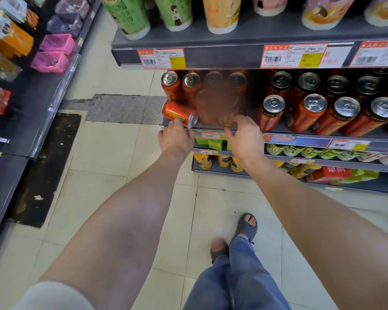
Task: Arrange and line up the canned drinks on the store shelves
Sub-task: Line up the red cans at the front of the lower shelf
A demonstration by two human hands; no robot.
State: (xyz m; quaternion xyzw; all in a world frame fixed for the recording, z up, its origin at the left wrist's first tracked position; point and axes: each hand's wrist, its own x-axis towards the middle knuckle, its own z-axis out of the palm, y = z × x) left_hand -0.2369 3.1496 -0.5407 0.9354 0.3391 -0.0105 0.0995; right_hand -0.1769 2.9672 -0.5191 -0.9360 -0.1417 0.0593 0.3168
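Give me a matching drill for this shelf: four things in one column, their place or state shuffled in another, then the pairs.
1 leftmost front red can
2 black-banded cans
3 green cups
4 pink baskets

A upright in rows on the right
B on the upper shelf
C lying on its side
D on the shelving at far left

Pairs: 1-C, 2-A, 3-B, 4-D.

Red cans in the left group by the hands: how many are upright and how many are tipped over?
Upright cans: 6 visible, the front two blurred
Can lying on its side: 1
Total: 7
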